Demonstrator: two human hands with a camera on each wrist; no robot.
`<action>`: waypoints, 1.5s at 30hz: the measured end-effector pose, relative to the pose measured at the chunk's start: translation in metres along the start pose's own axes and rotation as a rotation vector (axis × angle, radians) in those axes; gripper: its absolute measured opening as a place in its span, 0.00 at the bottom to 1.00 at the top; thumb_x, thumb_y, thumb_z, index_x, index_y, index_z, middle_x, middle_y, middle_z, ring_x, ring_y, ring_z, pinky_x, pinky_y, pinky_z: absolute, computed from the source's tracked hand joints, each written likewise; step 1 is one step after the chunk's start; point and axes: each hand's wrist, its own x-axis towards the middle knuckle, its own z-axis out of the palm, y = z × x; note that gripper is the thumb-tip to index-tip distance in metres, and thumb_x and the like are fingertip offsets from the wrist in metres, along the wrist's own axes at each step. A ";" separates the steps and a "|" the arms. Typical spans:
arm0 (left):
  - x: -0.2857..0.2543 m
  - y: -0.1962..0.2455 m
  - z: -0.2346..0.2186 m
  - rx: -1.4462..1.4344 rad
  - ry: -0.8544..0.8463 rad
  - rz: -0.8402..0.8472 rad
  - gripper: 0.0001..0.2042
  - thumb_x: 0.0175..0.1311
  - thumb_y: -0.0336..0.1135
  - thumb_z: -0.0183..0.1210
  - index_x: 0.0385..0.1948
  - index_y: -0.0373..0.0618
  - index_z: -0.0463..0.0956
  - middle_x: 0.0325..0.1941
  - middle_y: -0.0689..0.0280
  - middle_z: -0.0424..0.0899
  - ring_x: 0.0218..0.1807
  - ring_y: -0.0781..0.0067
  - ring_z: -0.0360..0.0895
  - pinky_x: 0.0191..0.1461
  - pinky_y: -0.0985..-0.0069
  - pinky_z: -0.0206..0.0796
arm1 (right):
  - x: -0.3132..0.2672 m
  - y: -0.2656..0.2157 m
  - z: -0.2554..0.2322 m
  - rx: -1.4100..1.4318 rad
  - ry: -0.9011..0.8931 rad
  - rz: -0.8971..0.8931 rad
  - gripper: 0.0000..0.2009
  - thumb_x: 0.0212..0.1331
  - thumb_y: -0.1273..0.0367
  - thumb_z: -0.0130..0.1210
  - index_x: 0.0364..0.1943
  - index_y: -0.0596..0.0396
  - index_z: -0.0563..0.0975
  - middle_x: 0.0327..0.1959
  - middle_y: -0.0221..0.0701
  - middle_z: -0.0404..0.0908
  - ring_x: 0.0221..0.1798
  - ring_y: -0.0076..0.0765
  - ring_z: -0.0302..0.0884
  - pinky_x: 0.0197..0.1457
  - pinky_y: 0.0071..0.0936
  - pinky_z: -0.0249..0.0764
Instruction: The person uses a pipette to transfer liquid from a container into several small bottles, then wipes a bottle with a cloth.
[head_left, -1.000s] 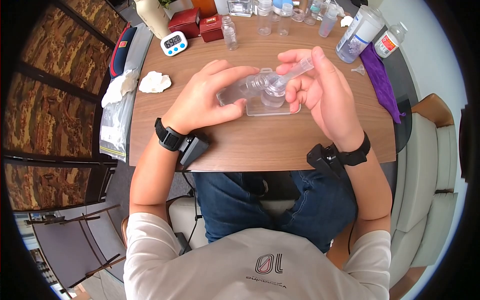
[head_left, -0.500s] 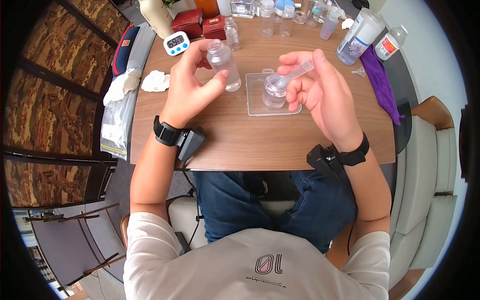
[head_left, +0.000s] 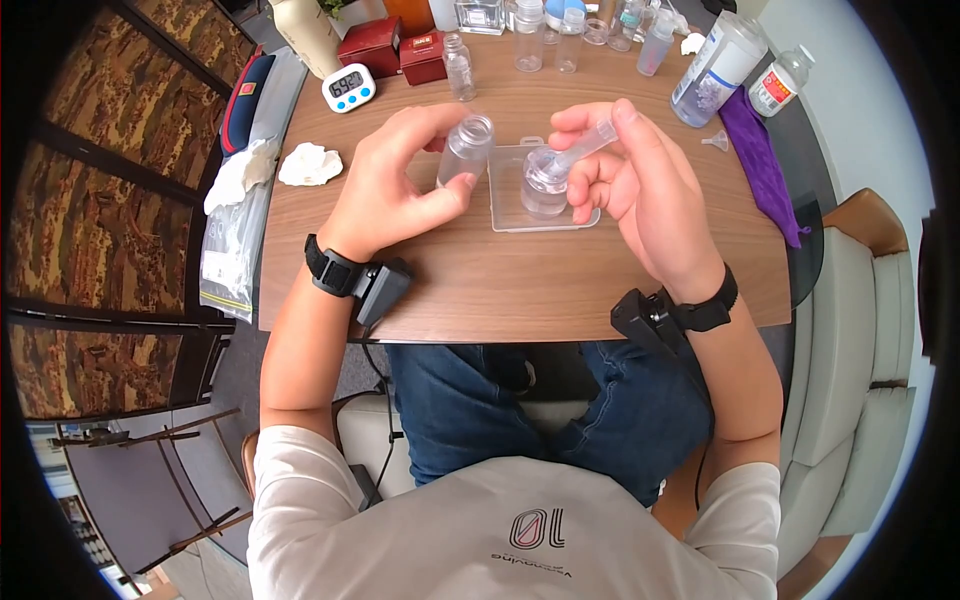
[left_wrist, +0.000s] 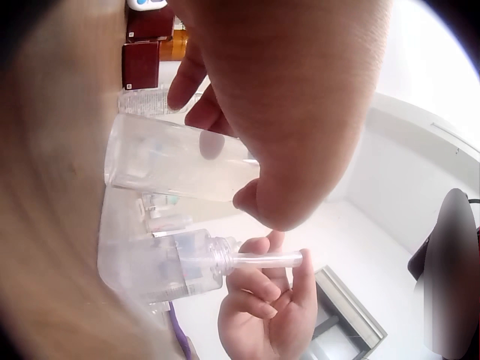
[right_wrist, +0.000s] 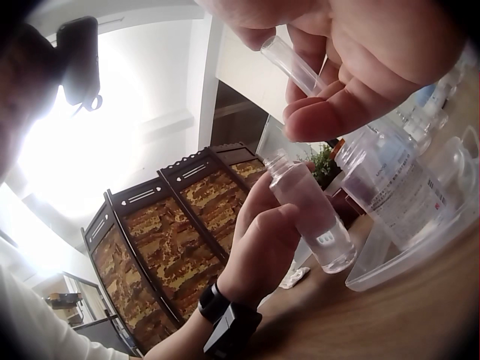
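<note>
My left hand [head_left: 395,190] grips an uncapped clear bottle [head_left: 462,160] between thumb and fingers, and in the right wrist view clear liquid shows low in this bottle [right_wrist: 330,247]. The bottle leans slightly right, its open mouth apart from the jar beside it. That clear, wide-mouthed jar [head_left: 543,195] stands on a shallow transparent plastic tray [head_left: 508,215]. A clear tube [head_left: 590,145] slants up from the jar's mouth. Holding the tube's upper end is my right hand [head_left: 650,190], with fingertips around it; the left wrist view shows the tube [left_wrist: 270,259] reaching down to the jar's neck.
Along the back stand a white timer [head_left: 349,88], red boxes [head_left: 423,57], a small glass bottle [head_left: 458,70] and several clear bottles. A large bottle [head_left: 715,75] stands back right, near a small funnel [head_left: 716,141] and purple cloth [head_left: 757,160]. Crumpled tissue [head_left: 311,164] lies left.
My left hand first held the bottle tipped with its mouth over the jar, then drew it left and upright. Now it is slightly right again, leaning. My right hand has barely moved.
</note>
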 end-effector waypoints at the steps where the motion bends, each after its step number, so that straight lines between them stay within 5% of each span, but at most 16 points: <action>1: 0.001 0.001 0.001 -0.010 -0.027 0.027 0.25 0.49 0.33 0.66 0.53 0.37 0.79 0.45 0.60 0.85 0.45 0.68 0.79 0.54 0.70 0.72 | 0.000 0.000 0.000 -0.012 -0.001 0.008 0.27 0.80 0.52 0.39 0.54 0.67 0.75 0.44 0.38 0.79 0.34 0.21 0.77 0.35 0.22 0.78; 8: 0.003 0.003 0.003 0.005 -0.107 0.096 0.23 0.48 0.32 0.65 0.51 0.40 0.81 0.38 0.60 0.82 0.38 0.64 0.76 0.47 0.69 0.71 | 0.000 0.001 0.000 -0.010 0.003 -0.003 0.26 0.80 0.53 0.40 0.54 0.66 0.76 0.43 0.36 0.79 0.33 0.21 0.76 0.35 0.22 0.77; 14: 0.004 0.009 0.002 0.018 -0.173 0.061 0.24 0.49 0.35 0.66 0.53 0.45 0.82 0.37 0.57 0.82 0.42 0.55 0.79 0.48 0.63 0.74 | -0.002 -0.006 0.000 -0.040 0.028 -0.015 0.23 0.80 0.56 0.40 0.52 0.66 0.77 0.41 0.36 0.80 0.31 0.21 0.75 0.31 0.21 0.74; 21: 0.002 0.007 0.005 0.039 -0.156 0.089 0.24 0.49 0.33 0.65 0.52 0.42 0.82 0.38 0.59 0.82 0.37 0.63 0.76 0.45 0.68 0.72 | -0.018 -0.037 -0.007 -0.047 0.159 -0.221 0.25 0.77 0.56 0.37 0.46 0.65 0.79 0.38 0.41 0.84 0.24 0.20 0.68 0.23 0.18 0.62; 23: 0.003 0.008 0.004 0.025 -0.185 0.058 0.24 0.51 0.37 0.65 0.54 0.47 0.82 0.38 0.57 0.82 0.43 0.54 0.78 0.49 0.62 0.74 | -0.018 -0.039 -0.014 -0.025 0.207 -0.311 0.26 0.76 0.54 0.35 0.45 0.64 0.79 0.37 0.41 0.85 0.22 0.21 0.66 0.21 0.18 0.58; 30: 0.004 0.009 0.005 0.025 -0.200 0.059 0.24 0.51 0.38 0.65 0.55 0.48 0.82 0.38 0.58 0.81 0.43 0.55 0.78 0.48 0.62 0.74 | -0.017 -0.035 -0.019 0.145 0.141 -0.391 0.27 0.76 0.53 0.33 0.46 0.63 0.79 0.39 0.41 0.86 0.22 0.23 0.65 0.22 0.20 0.60; 32: 0.004 0.008 0.007 0.027 -0.174 0.091 0.26 0.47 0.32 0.66 0.54 0.44 0.82 0.36 0.60 0.80 0.36 0.64 0.75 0.44 0.68 0.72 | -0.016 -0.032 -0.016 0.154 0.099 -0.352 0.28 0.76 0.53 0.33 0.47 0.63 0.79 0.39 0.41 0.86 0.23 0.24 0.66 0.23 0.21 0.61; 45: 0.003 0.010 0.007 0.024 -0.175 0.079 0.26 0.48 0.33 0.66 0.54 0.45 0.82 0.34 0.60 0.79 0.36 0.63 0.75 0.44 0.68 0.71 | -0.014 -0.029 -0.009 0.140 0.089 -0.301 0.29 0.77 0.53 0.32 0.47 0.66 0.78 0.40 0.42 0.85 0.23 0.24 0.68 0.24 0.22 0.63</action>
